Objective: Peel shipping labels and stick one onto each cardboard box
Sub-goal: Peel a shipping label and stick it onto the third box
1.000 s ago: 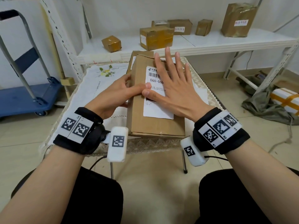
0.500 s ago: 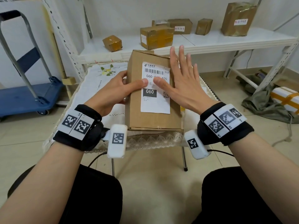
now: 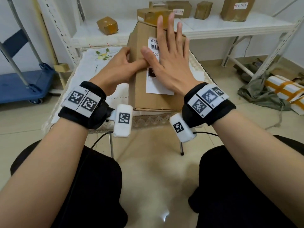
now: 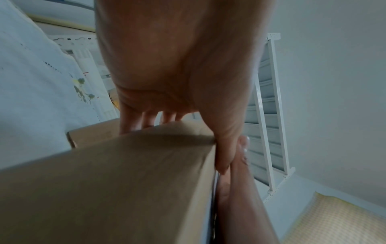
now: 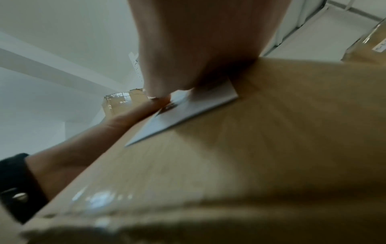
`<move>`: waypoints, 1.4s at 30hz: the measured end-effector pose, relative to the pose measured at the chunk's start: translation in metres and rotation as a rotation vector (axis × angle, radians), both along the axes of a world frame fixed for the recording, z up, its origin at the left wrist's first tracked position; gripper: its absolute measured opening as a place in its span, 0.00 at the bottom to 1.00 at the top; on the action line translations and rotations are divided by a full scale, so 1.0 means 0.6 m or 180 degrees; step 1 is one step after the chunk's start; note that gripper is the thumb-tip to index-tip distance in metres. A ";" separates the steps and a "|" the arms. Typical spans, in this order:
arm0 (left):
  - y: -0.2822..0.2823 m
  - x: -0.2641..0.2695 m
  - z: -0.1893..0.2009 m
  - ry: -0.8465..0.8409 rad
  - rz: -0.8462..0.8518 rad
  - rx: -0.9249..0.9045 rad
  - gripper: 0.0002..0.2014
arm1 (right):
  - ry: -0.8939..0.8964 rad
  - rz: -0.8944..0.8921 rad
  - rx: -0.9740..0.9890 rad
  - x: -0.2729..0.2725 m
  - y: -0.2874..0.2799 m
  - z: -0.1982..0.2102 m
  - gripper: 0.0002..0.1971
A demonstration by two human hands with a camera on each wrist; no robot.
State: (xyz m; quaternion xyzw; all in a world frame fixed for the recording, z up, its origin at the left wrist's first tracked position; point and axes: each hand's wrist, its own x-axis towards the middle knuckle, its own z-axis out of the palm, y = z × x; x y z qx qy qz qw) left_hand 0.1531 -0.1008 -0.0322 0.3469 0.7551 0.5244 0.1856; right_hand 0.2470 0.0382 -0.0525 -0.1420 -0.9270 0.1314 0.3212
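At the centre of the head view a tall brown cardboard box stands tilted on the surface, which wears a white embroidered cloth with a lace hem. A white shipping label with a barcode and black block lies flat on the box's facing side. The right hand lies on the label with fingers straight and spread, covering most of it. The left hand grips the box's left edge, thumb on the front, fingers curled behind. In the upper frame a white metal shelf carries several tape-wrapped boxes, some labelled. A blue trolley sits at the left edge; a grey-green cloth and a white parcel with orange tape lie on the tiled floor at right.
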 end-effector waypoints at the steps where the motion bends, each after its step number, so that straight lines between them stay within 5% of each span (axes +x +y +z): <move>1: 0.000 0.003 0.000 -0.0002 -0.0042 -0.0016 0.34 | 0.0034 -0.0031 -0.0024 0.001 0.002 0.000 0.44; 16: -0.007 0.022 0.006 -0.0070 -0.0266 -0.0052 0.32 | 0.0111 -0.0418 -0.0267 -0.003 0.052 0.021 0.42; 23: -0.006 -0.003 -0.003 -0.0119 -0.0039 -0.0050 0.42 | 0.0137 -0.0358 -0.0437 0.003 0.052 0.018 0.43; 34: -0.006 0.014 0.009 -0.0102 -0.0145 0.0133 0.30 | 0.0022 -0.0289 -0.0399 0.003 0.051 0.019 0.43; 39: -0.008 0.009 0.008 -0.0225 -0.0156 0.0094 0.31 | 0.0075 -0.0186 -0.1319 0.004 0.075 0.023 0.47; 42: -0.009 0.002 0.007 -0.0387 -0.0148 0.0219 0.29 | 0.0333 0.0324 -0.2174 0.006 0.077 0.018 0.62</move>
